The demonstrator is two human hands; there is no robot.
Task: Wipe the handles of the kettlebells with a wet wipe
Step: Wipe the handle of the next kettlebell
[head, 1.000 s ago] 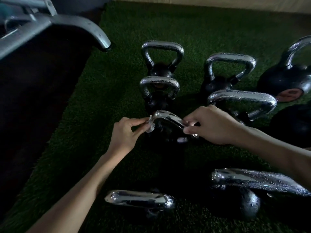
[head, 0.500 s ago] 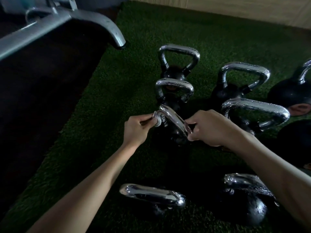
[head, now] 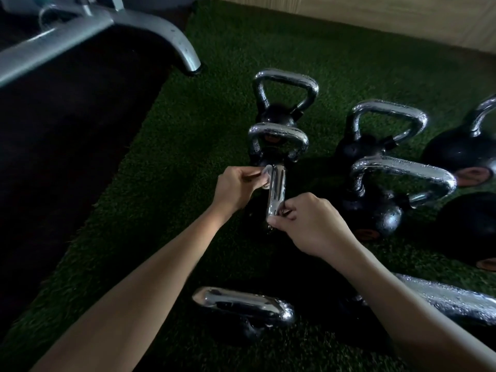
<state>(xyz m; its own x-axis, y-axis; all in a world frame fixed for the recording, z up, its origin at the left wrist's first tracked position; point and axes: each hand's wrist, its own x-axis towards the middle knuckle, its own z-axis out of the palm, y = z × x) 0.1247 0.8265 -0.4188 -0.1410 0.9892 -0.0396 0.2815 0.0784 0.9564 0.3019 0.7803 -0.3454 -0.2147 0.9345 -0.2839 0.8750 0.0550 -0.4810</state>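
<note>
I am pinching the wet wipe (head: 265, 175) in my left hand (head: 237, 187) against the far end of the shiny handle (head: 276, 189). My right hand (head: 314, 226) is pinching its near end, out on the grass mat (head: 188, 157).

Green artificial turf (head: 214, 76) covering floor. Black mat (head: 67, 157) lying at 9 o'clock. Grey metal machine leg (head: 171, 36) curving down at 11 o'clock. Pale wooden wall (head: 375, 17) running along 1 o'clock. Light staying dim.

Kettlebells (head: 284, 114) stand in rows on the turf (head: 214, 76), a metal frame (head: 179, 47) behind-left.
</note>
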